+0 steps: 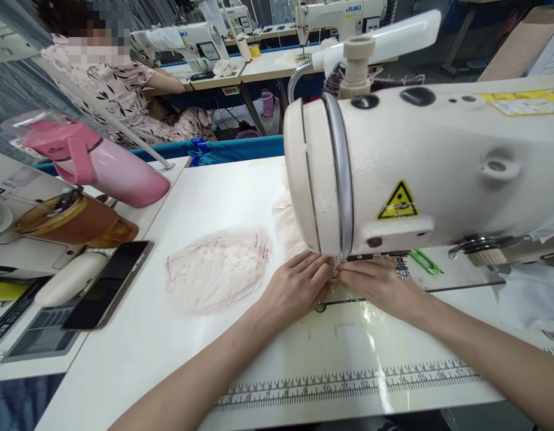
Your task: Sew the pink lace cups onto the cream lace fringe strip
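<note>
A cream sewing machine (429, 167) fills the right half of the view, its head hanging over the white table (205, 197). Both my hands lie under the head at the needle. My left hand (295, 287) rests palm down, its fingers pressed together on a pale lace fabric piece (288, 230) that runs behind the machine head. My right hand (380, 284) meets it from the right, with its fingertips pinched on the same fabric near the presser foot. A second pale pink lace piece (216, 269) lies flat to the left of my hands.
A pink bottle (102, 164), an amber bottle (75, 218) and a dark phone (109, 284) sit at the left. Green snips (423, 261) lie behind my right hand. A printed ruler (349, 380) runs along the table's front edge. Another person sits at a machine farther back.
</note>
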A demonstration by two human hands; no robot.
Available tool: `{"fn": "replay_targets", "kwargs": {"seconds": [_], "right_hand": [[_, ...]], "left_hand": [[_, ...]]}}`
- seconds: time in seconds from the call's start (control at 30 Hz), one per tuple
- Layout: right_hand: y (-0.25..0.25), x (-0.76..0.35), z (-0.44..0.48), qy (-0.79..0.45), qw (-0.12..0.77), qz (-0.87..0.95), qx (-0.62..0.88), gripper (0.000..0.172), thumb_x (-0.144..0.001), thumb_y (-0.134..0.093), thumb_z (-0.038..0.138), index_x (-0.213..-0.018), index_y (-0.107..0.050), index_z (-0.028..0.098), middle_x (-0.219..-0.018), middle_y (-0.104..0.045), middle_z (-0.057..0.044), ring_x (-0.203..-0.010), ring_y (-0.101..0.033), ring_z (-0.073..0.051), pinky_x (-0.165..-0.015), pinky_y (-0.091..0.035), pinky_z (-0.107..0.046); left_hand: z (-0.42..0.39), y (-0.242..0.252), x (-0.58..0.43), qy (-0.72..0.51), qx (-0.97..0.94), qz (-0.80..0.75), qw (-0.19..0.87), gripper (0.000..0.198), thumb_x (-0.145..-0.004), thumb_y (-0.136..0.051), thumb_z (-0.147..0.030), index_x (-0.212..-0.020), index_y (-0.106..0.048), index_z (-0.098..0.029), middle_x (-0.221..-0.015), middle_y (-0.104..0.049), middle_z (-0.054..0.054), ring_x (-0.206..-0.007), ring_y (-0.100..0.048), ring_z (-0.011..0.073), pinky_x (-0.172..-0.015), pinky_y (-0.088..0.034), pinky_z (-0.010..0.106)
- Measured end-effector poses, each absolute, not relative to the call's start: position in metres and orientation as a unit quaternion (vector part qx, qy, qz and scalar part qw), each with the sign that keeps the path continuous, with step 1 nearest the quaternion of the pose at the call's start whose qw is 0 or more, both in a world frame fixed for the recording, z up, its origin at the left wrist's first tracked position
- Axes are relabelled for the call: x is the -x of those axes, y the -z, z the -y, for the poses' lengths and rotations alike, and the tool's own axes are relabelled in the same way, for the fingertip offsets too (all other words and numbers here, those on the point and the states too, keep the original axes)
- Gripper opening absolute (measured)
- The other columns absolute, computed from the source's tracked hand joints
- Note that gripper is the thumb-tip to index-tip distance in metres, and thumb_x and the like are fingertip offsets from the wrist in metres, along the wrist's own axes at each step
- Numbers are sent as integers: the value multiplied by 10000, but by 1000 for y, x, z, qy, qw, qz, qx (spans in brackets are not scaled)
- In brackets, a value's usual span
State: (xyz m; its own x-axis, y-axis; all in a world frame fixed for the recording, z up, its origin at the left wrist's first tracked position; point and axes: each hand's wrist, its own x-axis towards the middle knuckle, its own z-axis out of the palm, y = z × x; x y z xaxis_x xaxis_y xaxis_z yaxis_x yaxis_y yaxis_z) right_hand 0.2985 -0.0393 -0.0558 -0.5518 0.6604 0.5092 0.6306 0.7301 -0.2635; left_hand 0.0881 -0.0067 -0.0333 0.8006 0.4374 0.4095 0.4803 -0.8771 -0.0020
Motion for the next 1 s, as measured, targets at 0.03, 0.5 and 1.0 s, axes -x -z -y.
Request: {"fn": "replay_targets", "kwargs": {"seconds": [0.03, 0.5, 1.0], "right_hand": [[56, -299, 39, -34, 293, 882, 369, 234, -889, -458, 38, -948, -636, 177, -985, -696, -30, -883, -645, -124, -817, -523, -261], [39, -298, 43, -151, 306, 827, 447, 371, -943, -346, 144, -988, -678, 303, -806, -689, 25, -777, -650, -134, -671, -556, -288], [84, -319, 42, -102, 322, 792, 509, 307, -949, -411, 242, -1078, -683, 302, -878, -718, -33, -832, -687, -220, -642, -555, -346]], "left_hand": [[7, 33, -88, 203, 946, 246, 51, 193, -931, -382, -130, -904, -572, -151, -1029, -701, 74, -960, -680, 174, -939, -529, 350], [9, 39, -88, 179, 944, 268, 70, 270, -937, -408, -155, -1148, -575, -131, -1086, -682, 91, -1038, -649, 216, -1024, -444, 429], [9, 39, -87, 175, 947, 252, 96, 315, -947, -436, -195, -1220, -587, -162, -1187, -660, 56, -1102, -617, 230, -1070, -389, 466]]}}
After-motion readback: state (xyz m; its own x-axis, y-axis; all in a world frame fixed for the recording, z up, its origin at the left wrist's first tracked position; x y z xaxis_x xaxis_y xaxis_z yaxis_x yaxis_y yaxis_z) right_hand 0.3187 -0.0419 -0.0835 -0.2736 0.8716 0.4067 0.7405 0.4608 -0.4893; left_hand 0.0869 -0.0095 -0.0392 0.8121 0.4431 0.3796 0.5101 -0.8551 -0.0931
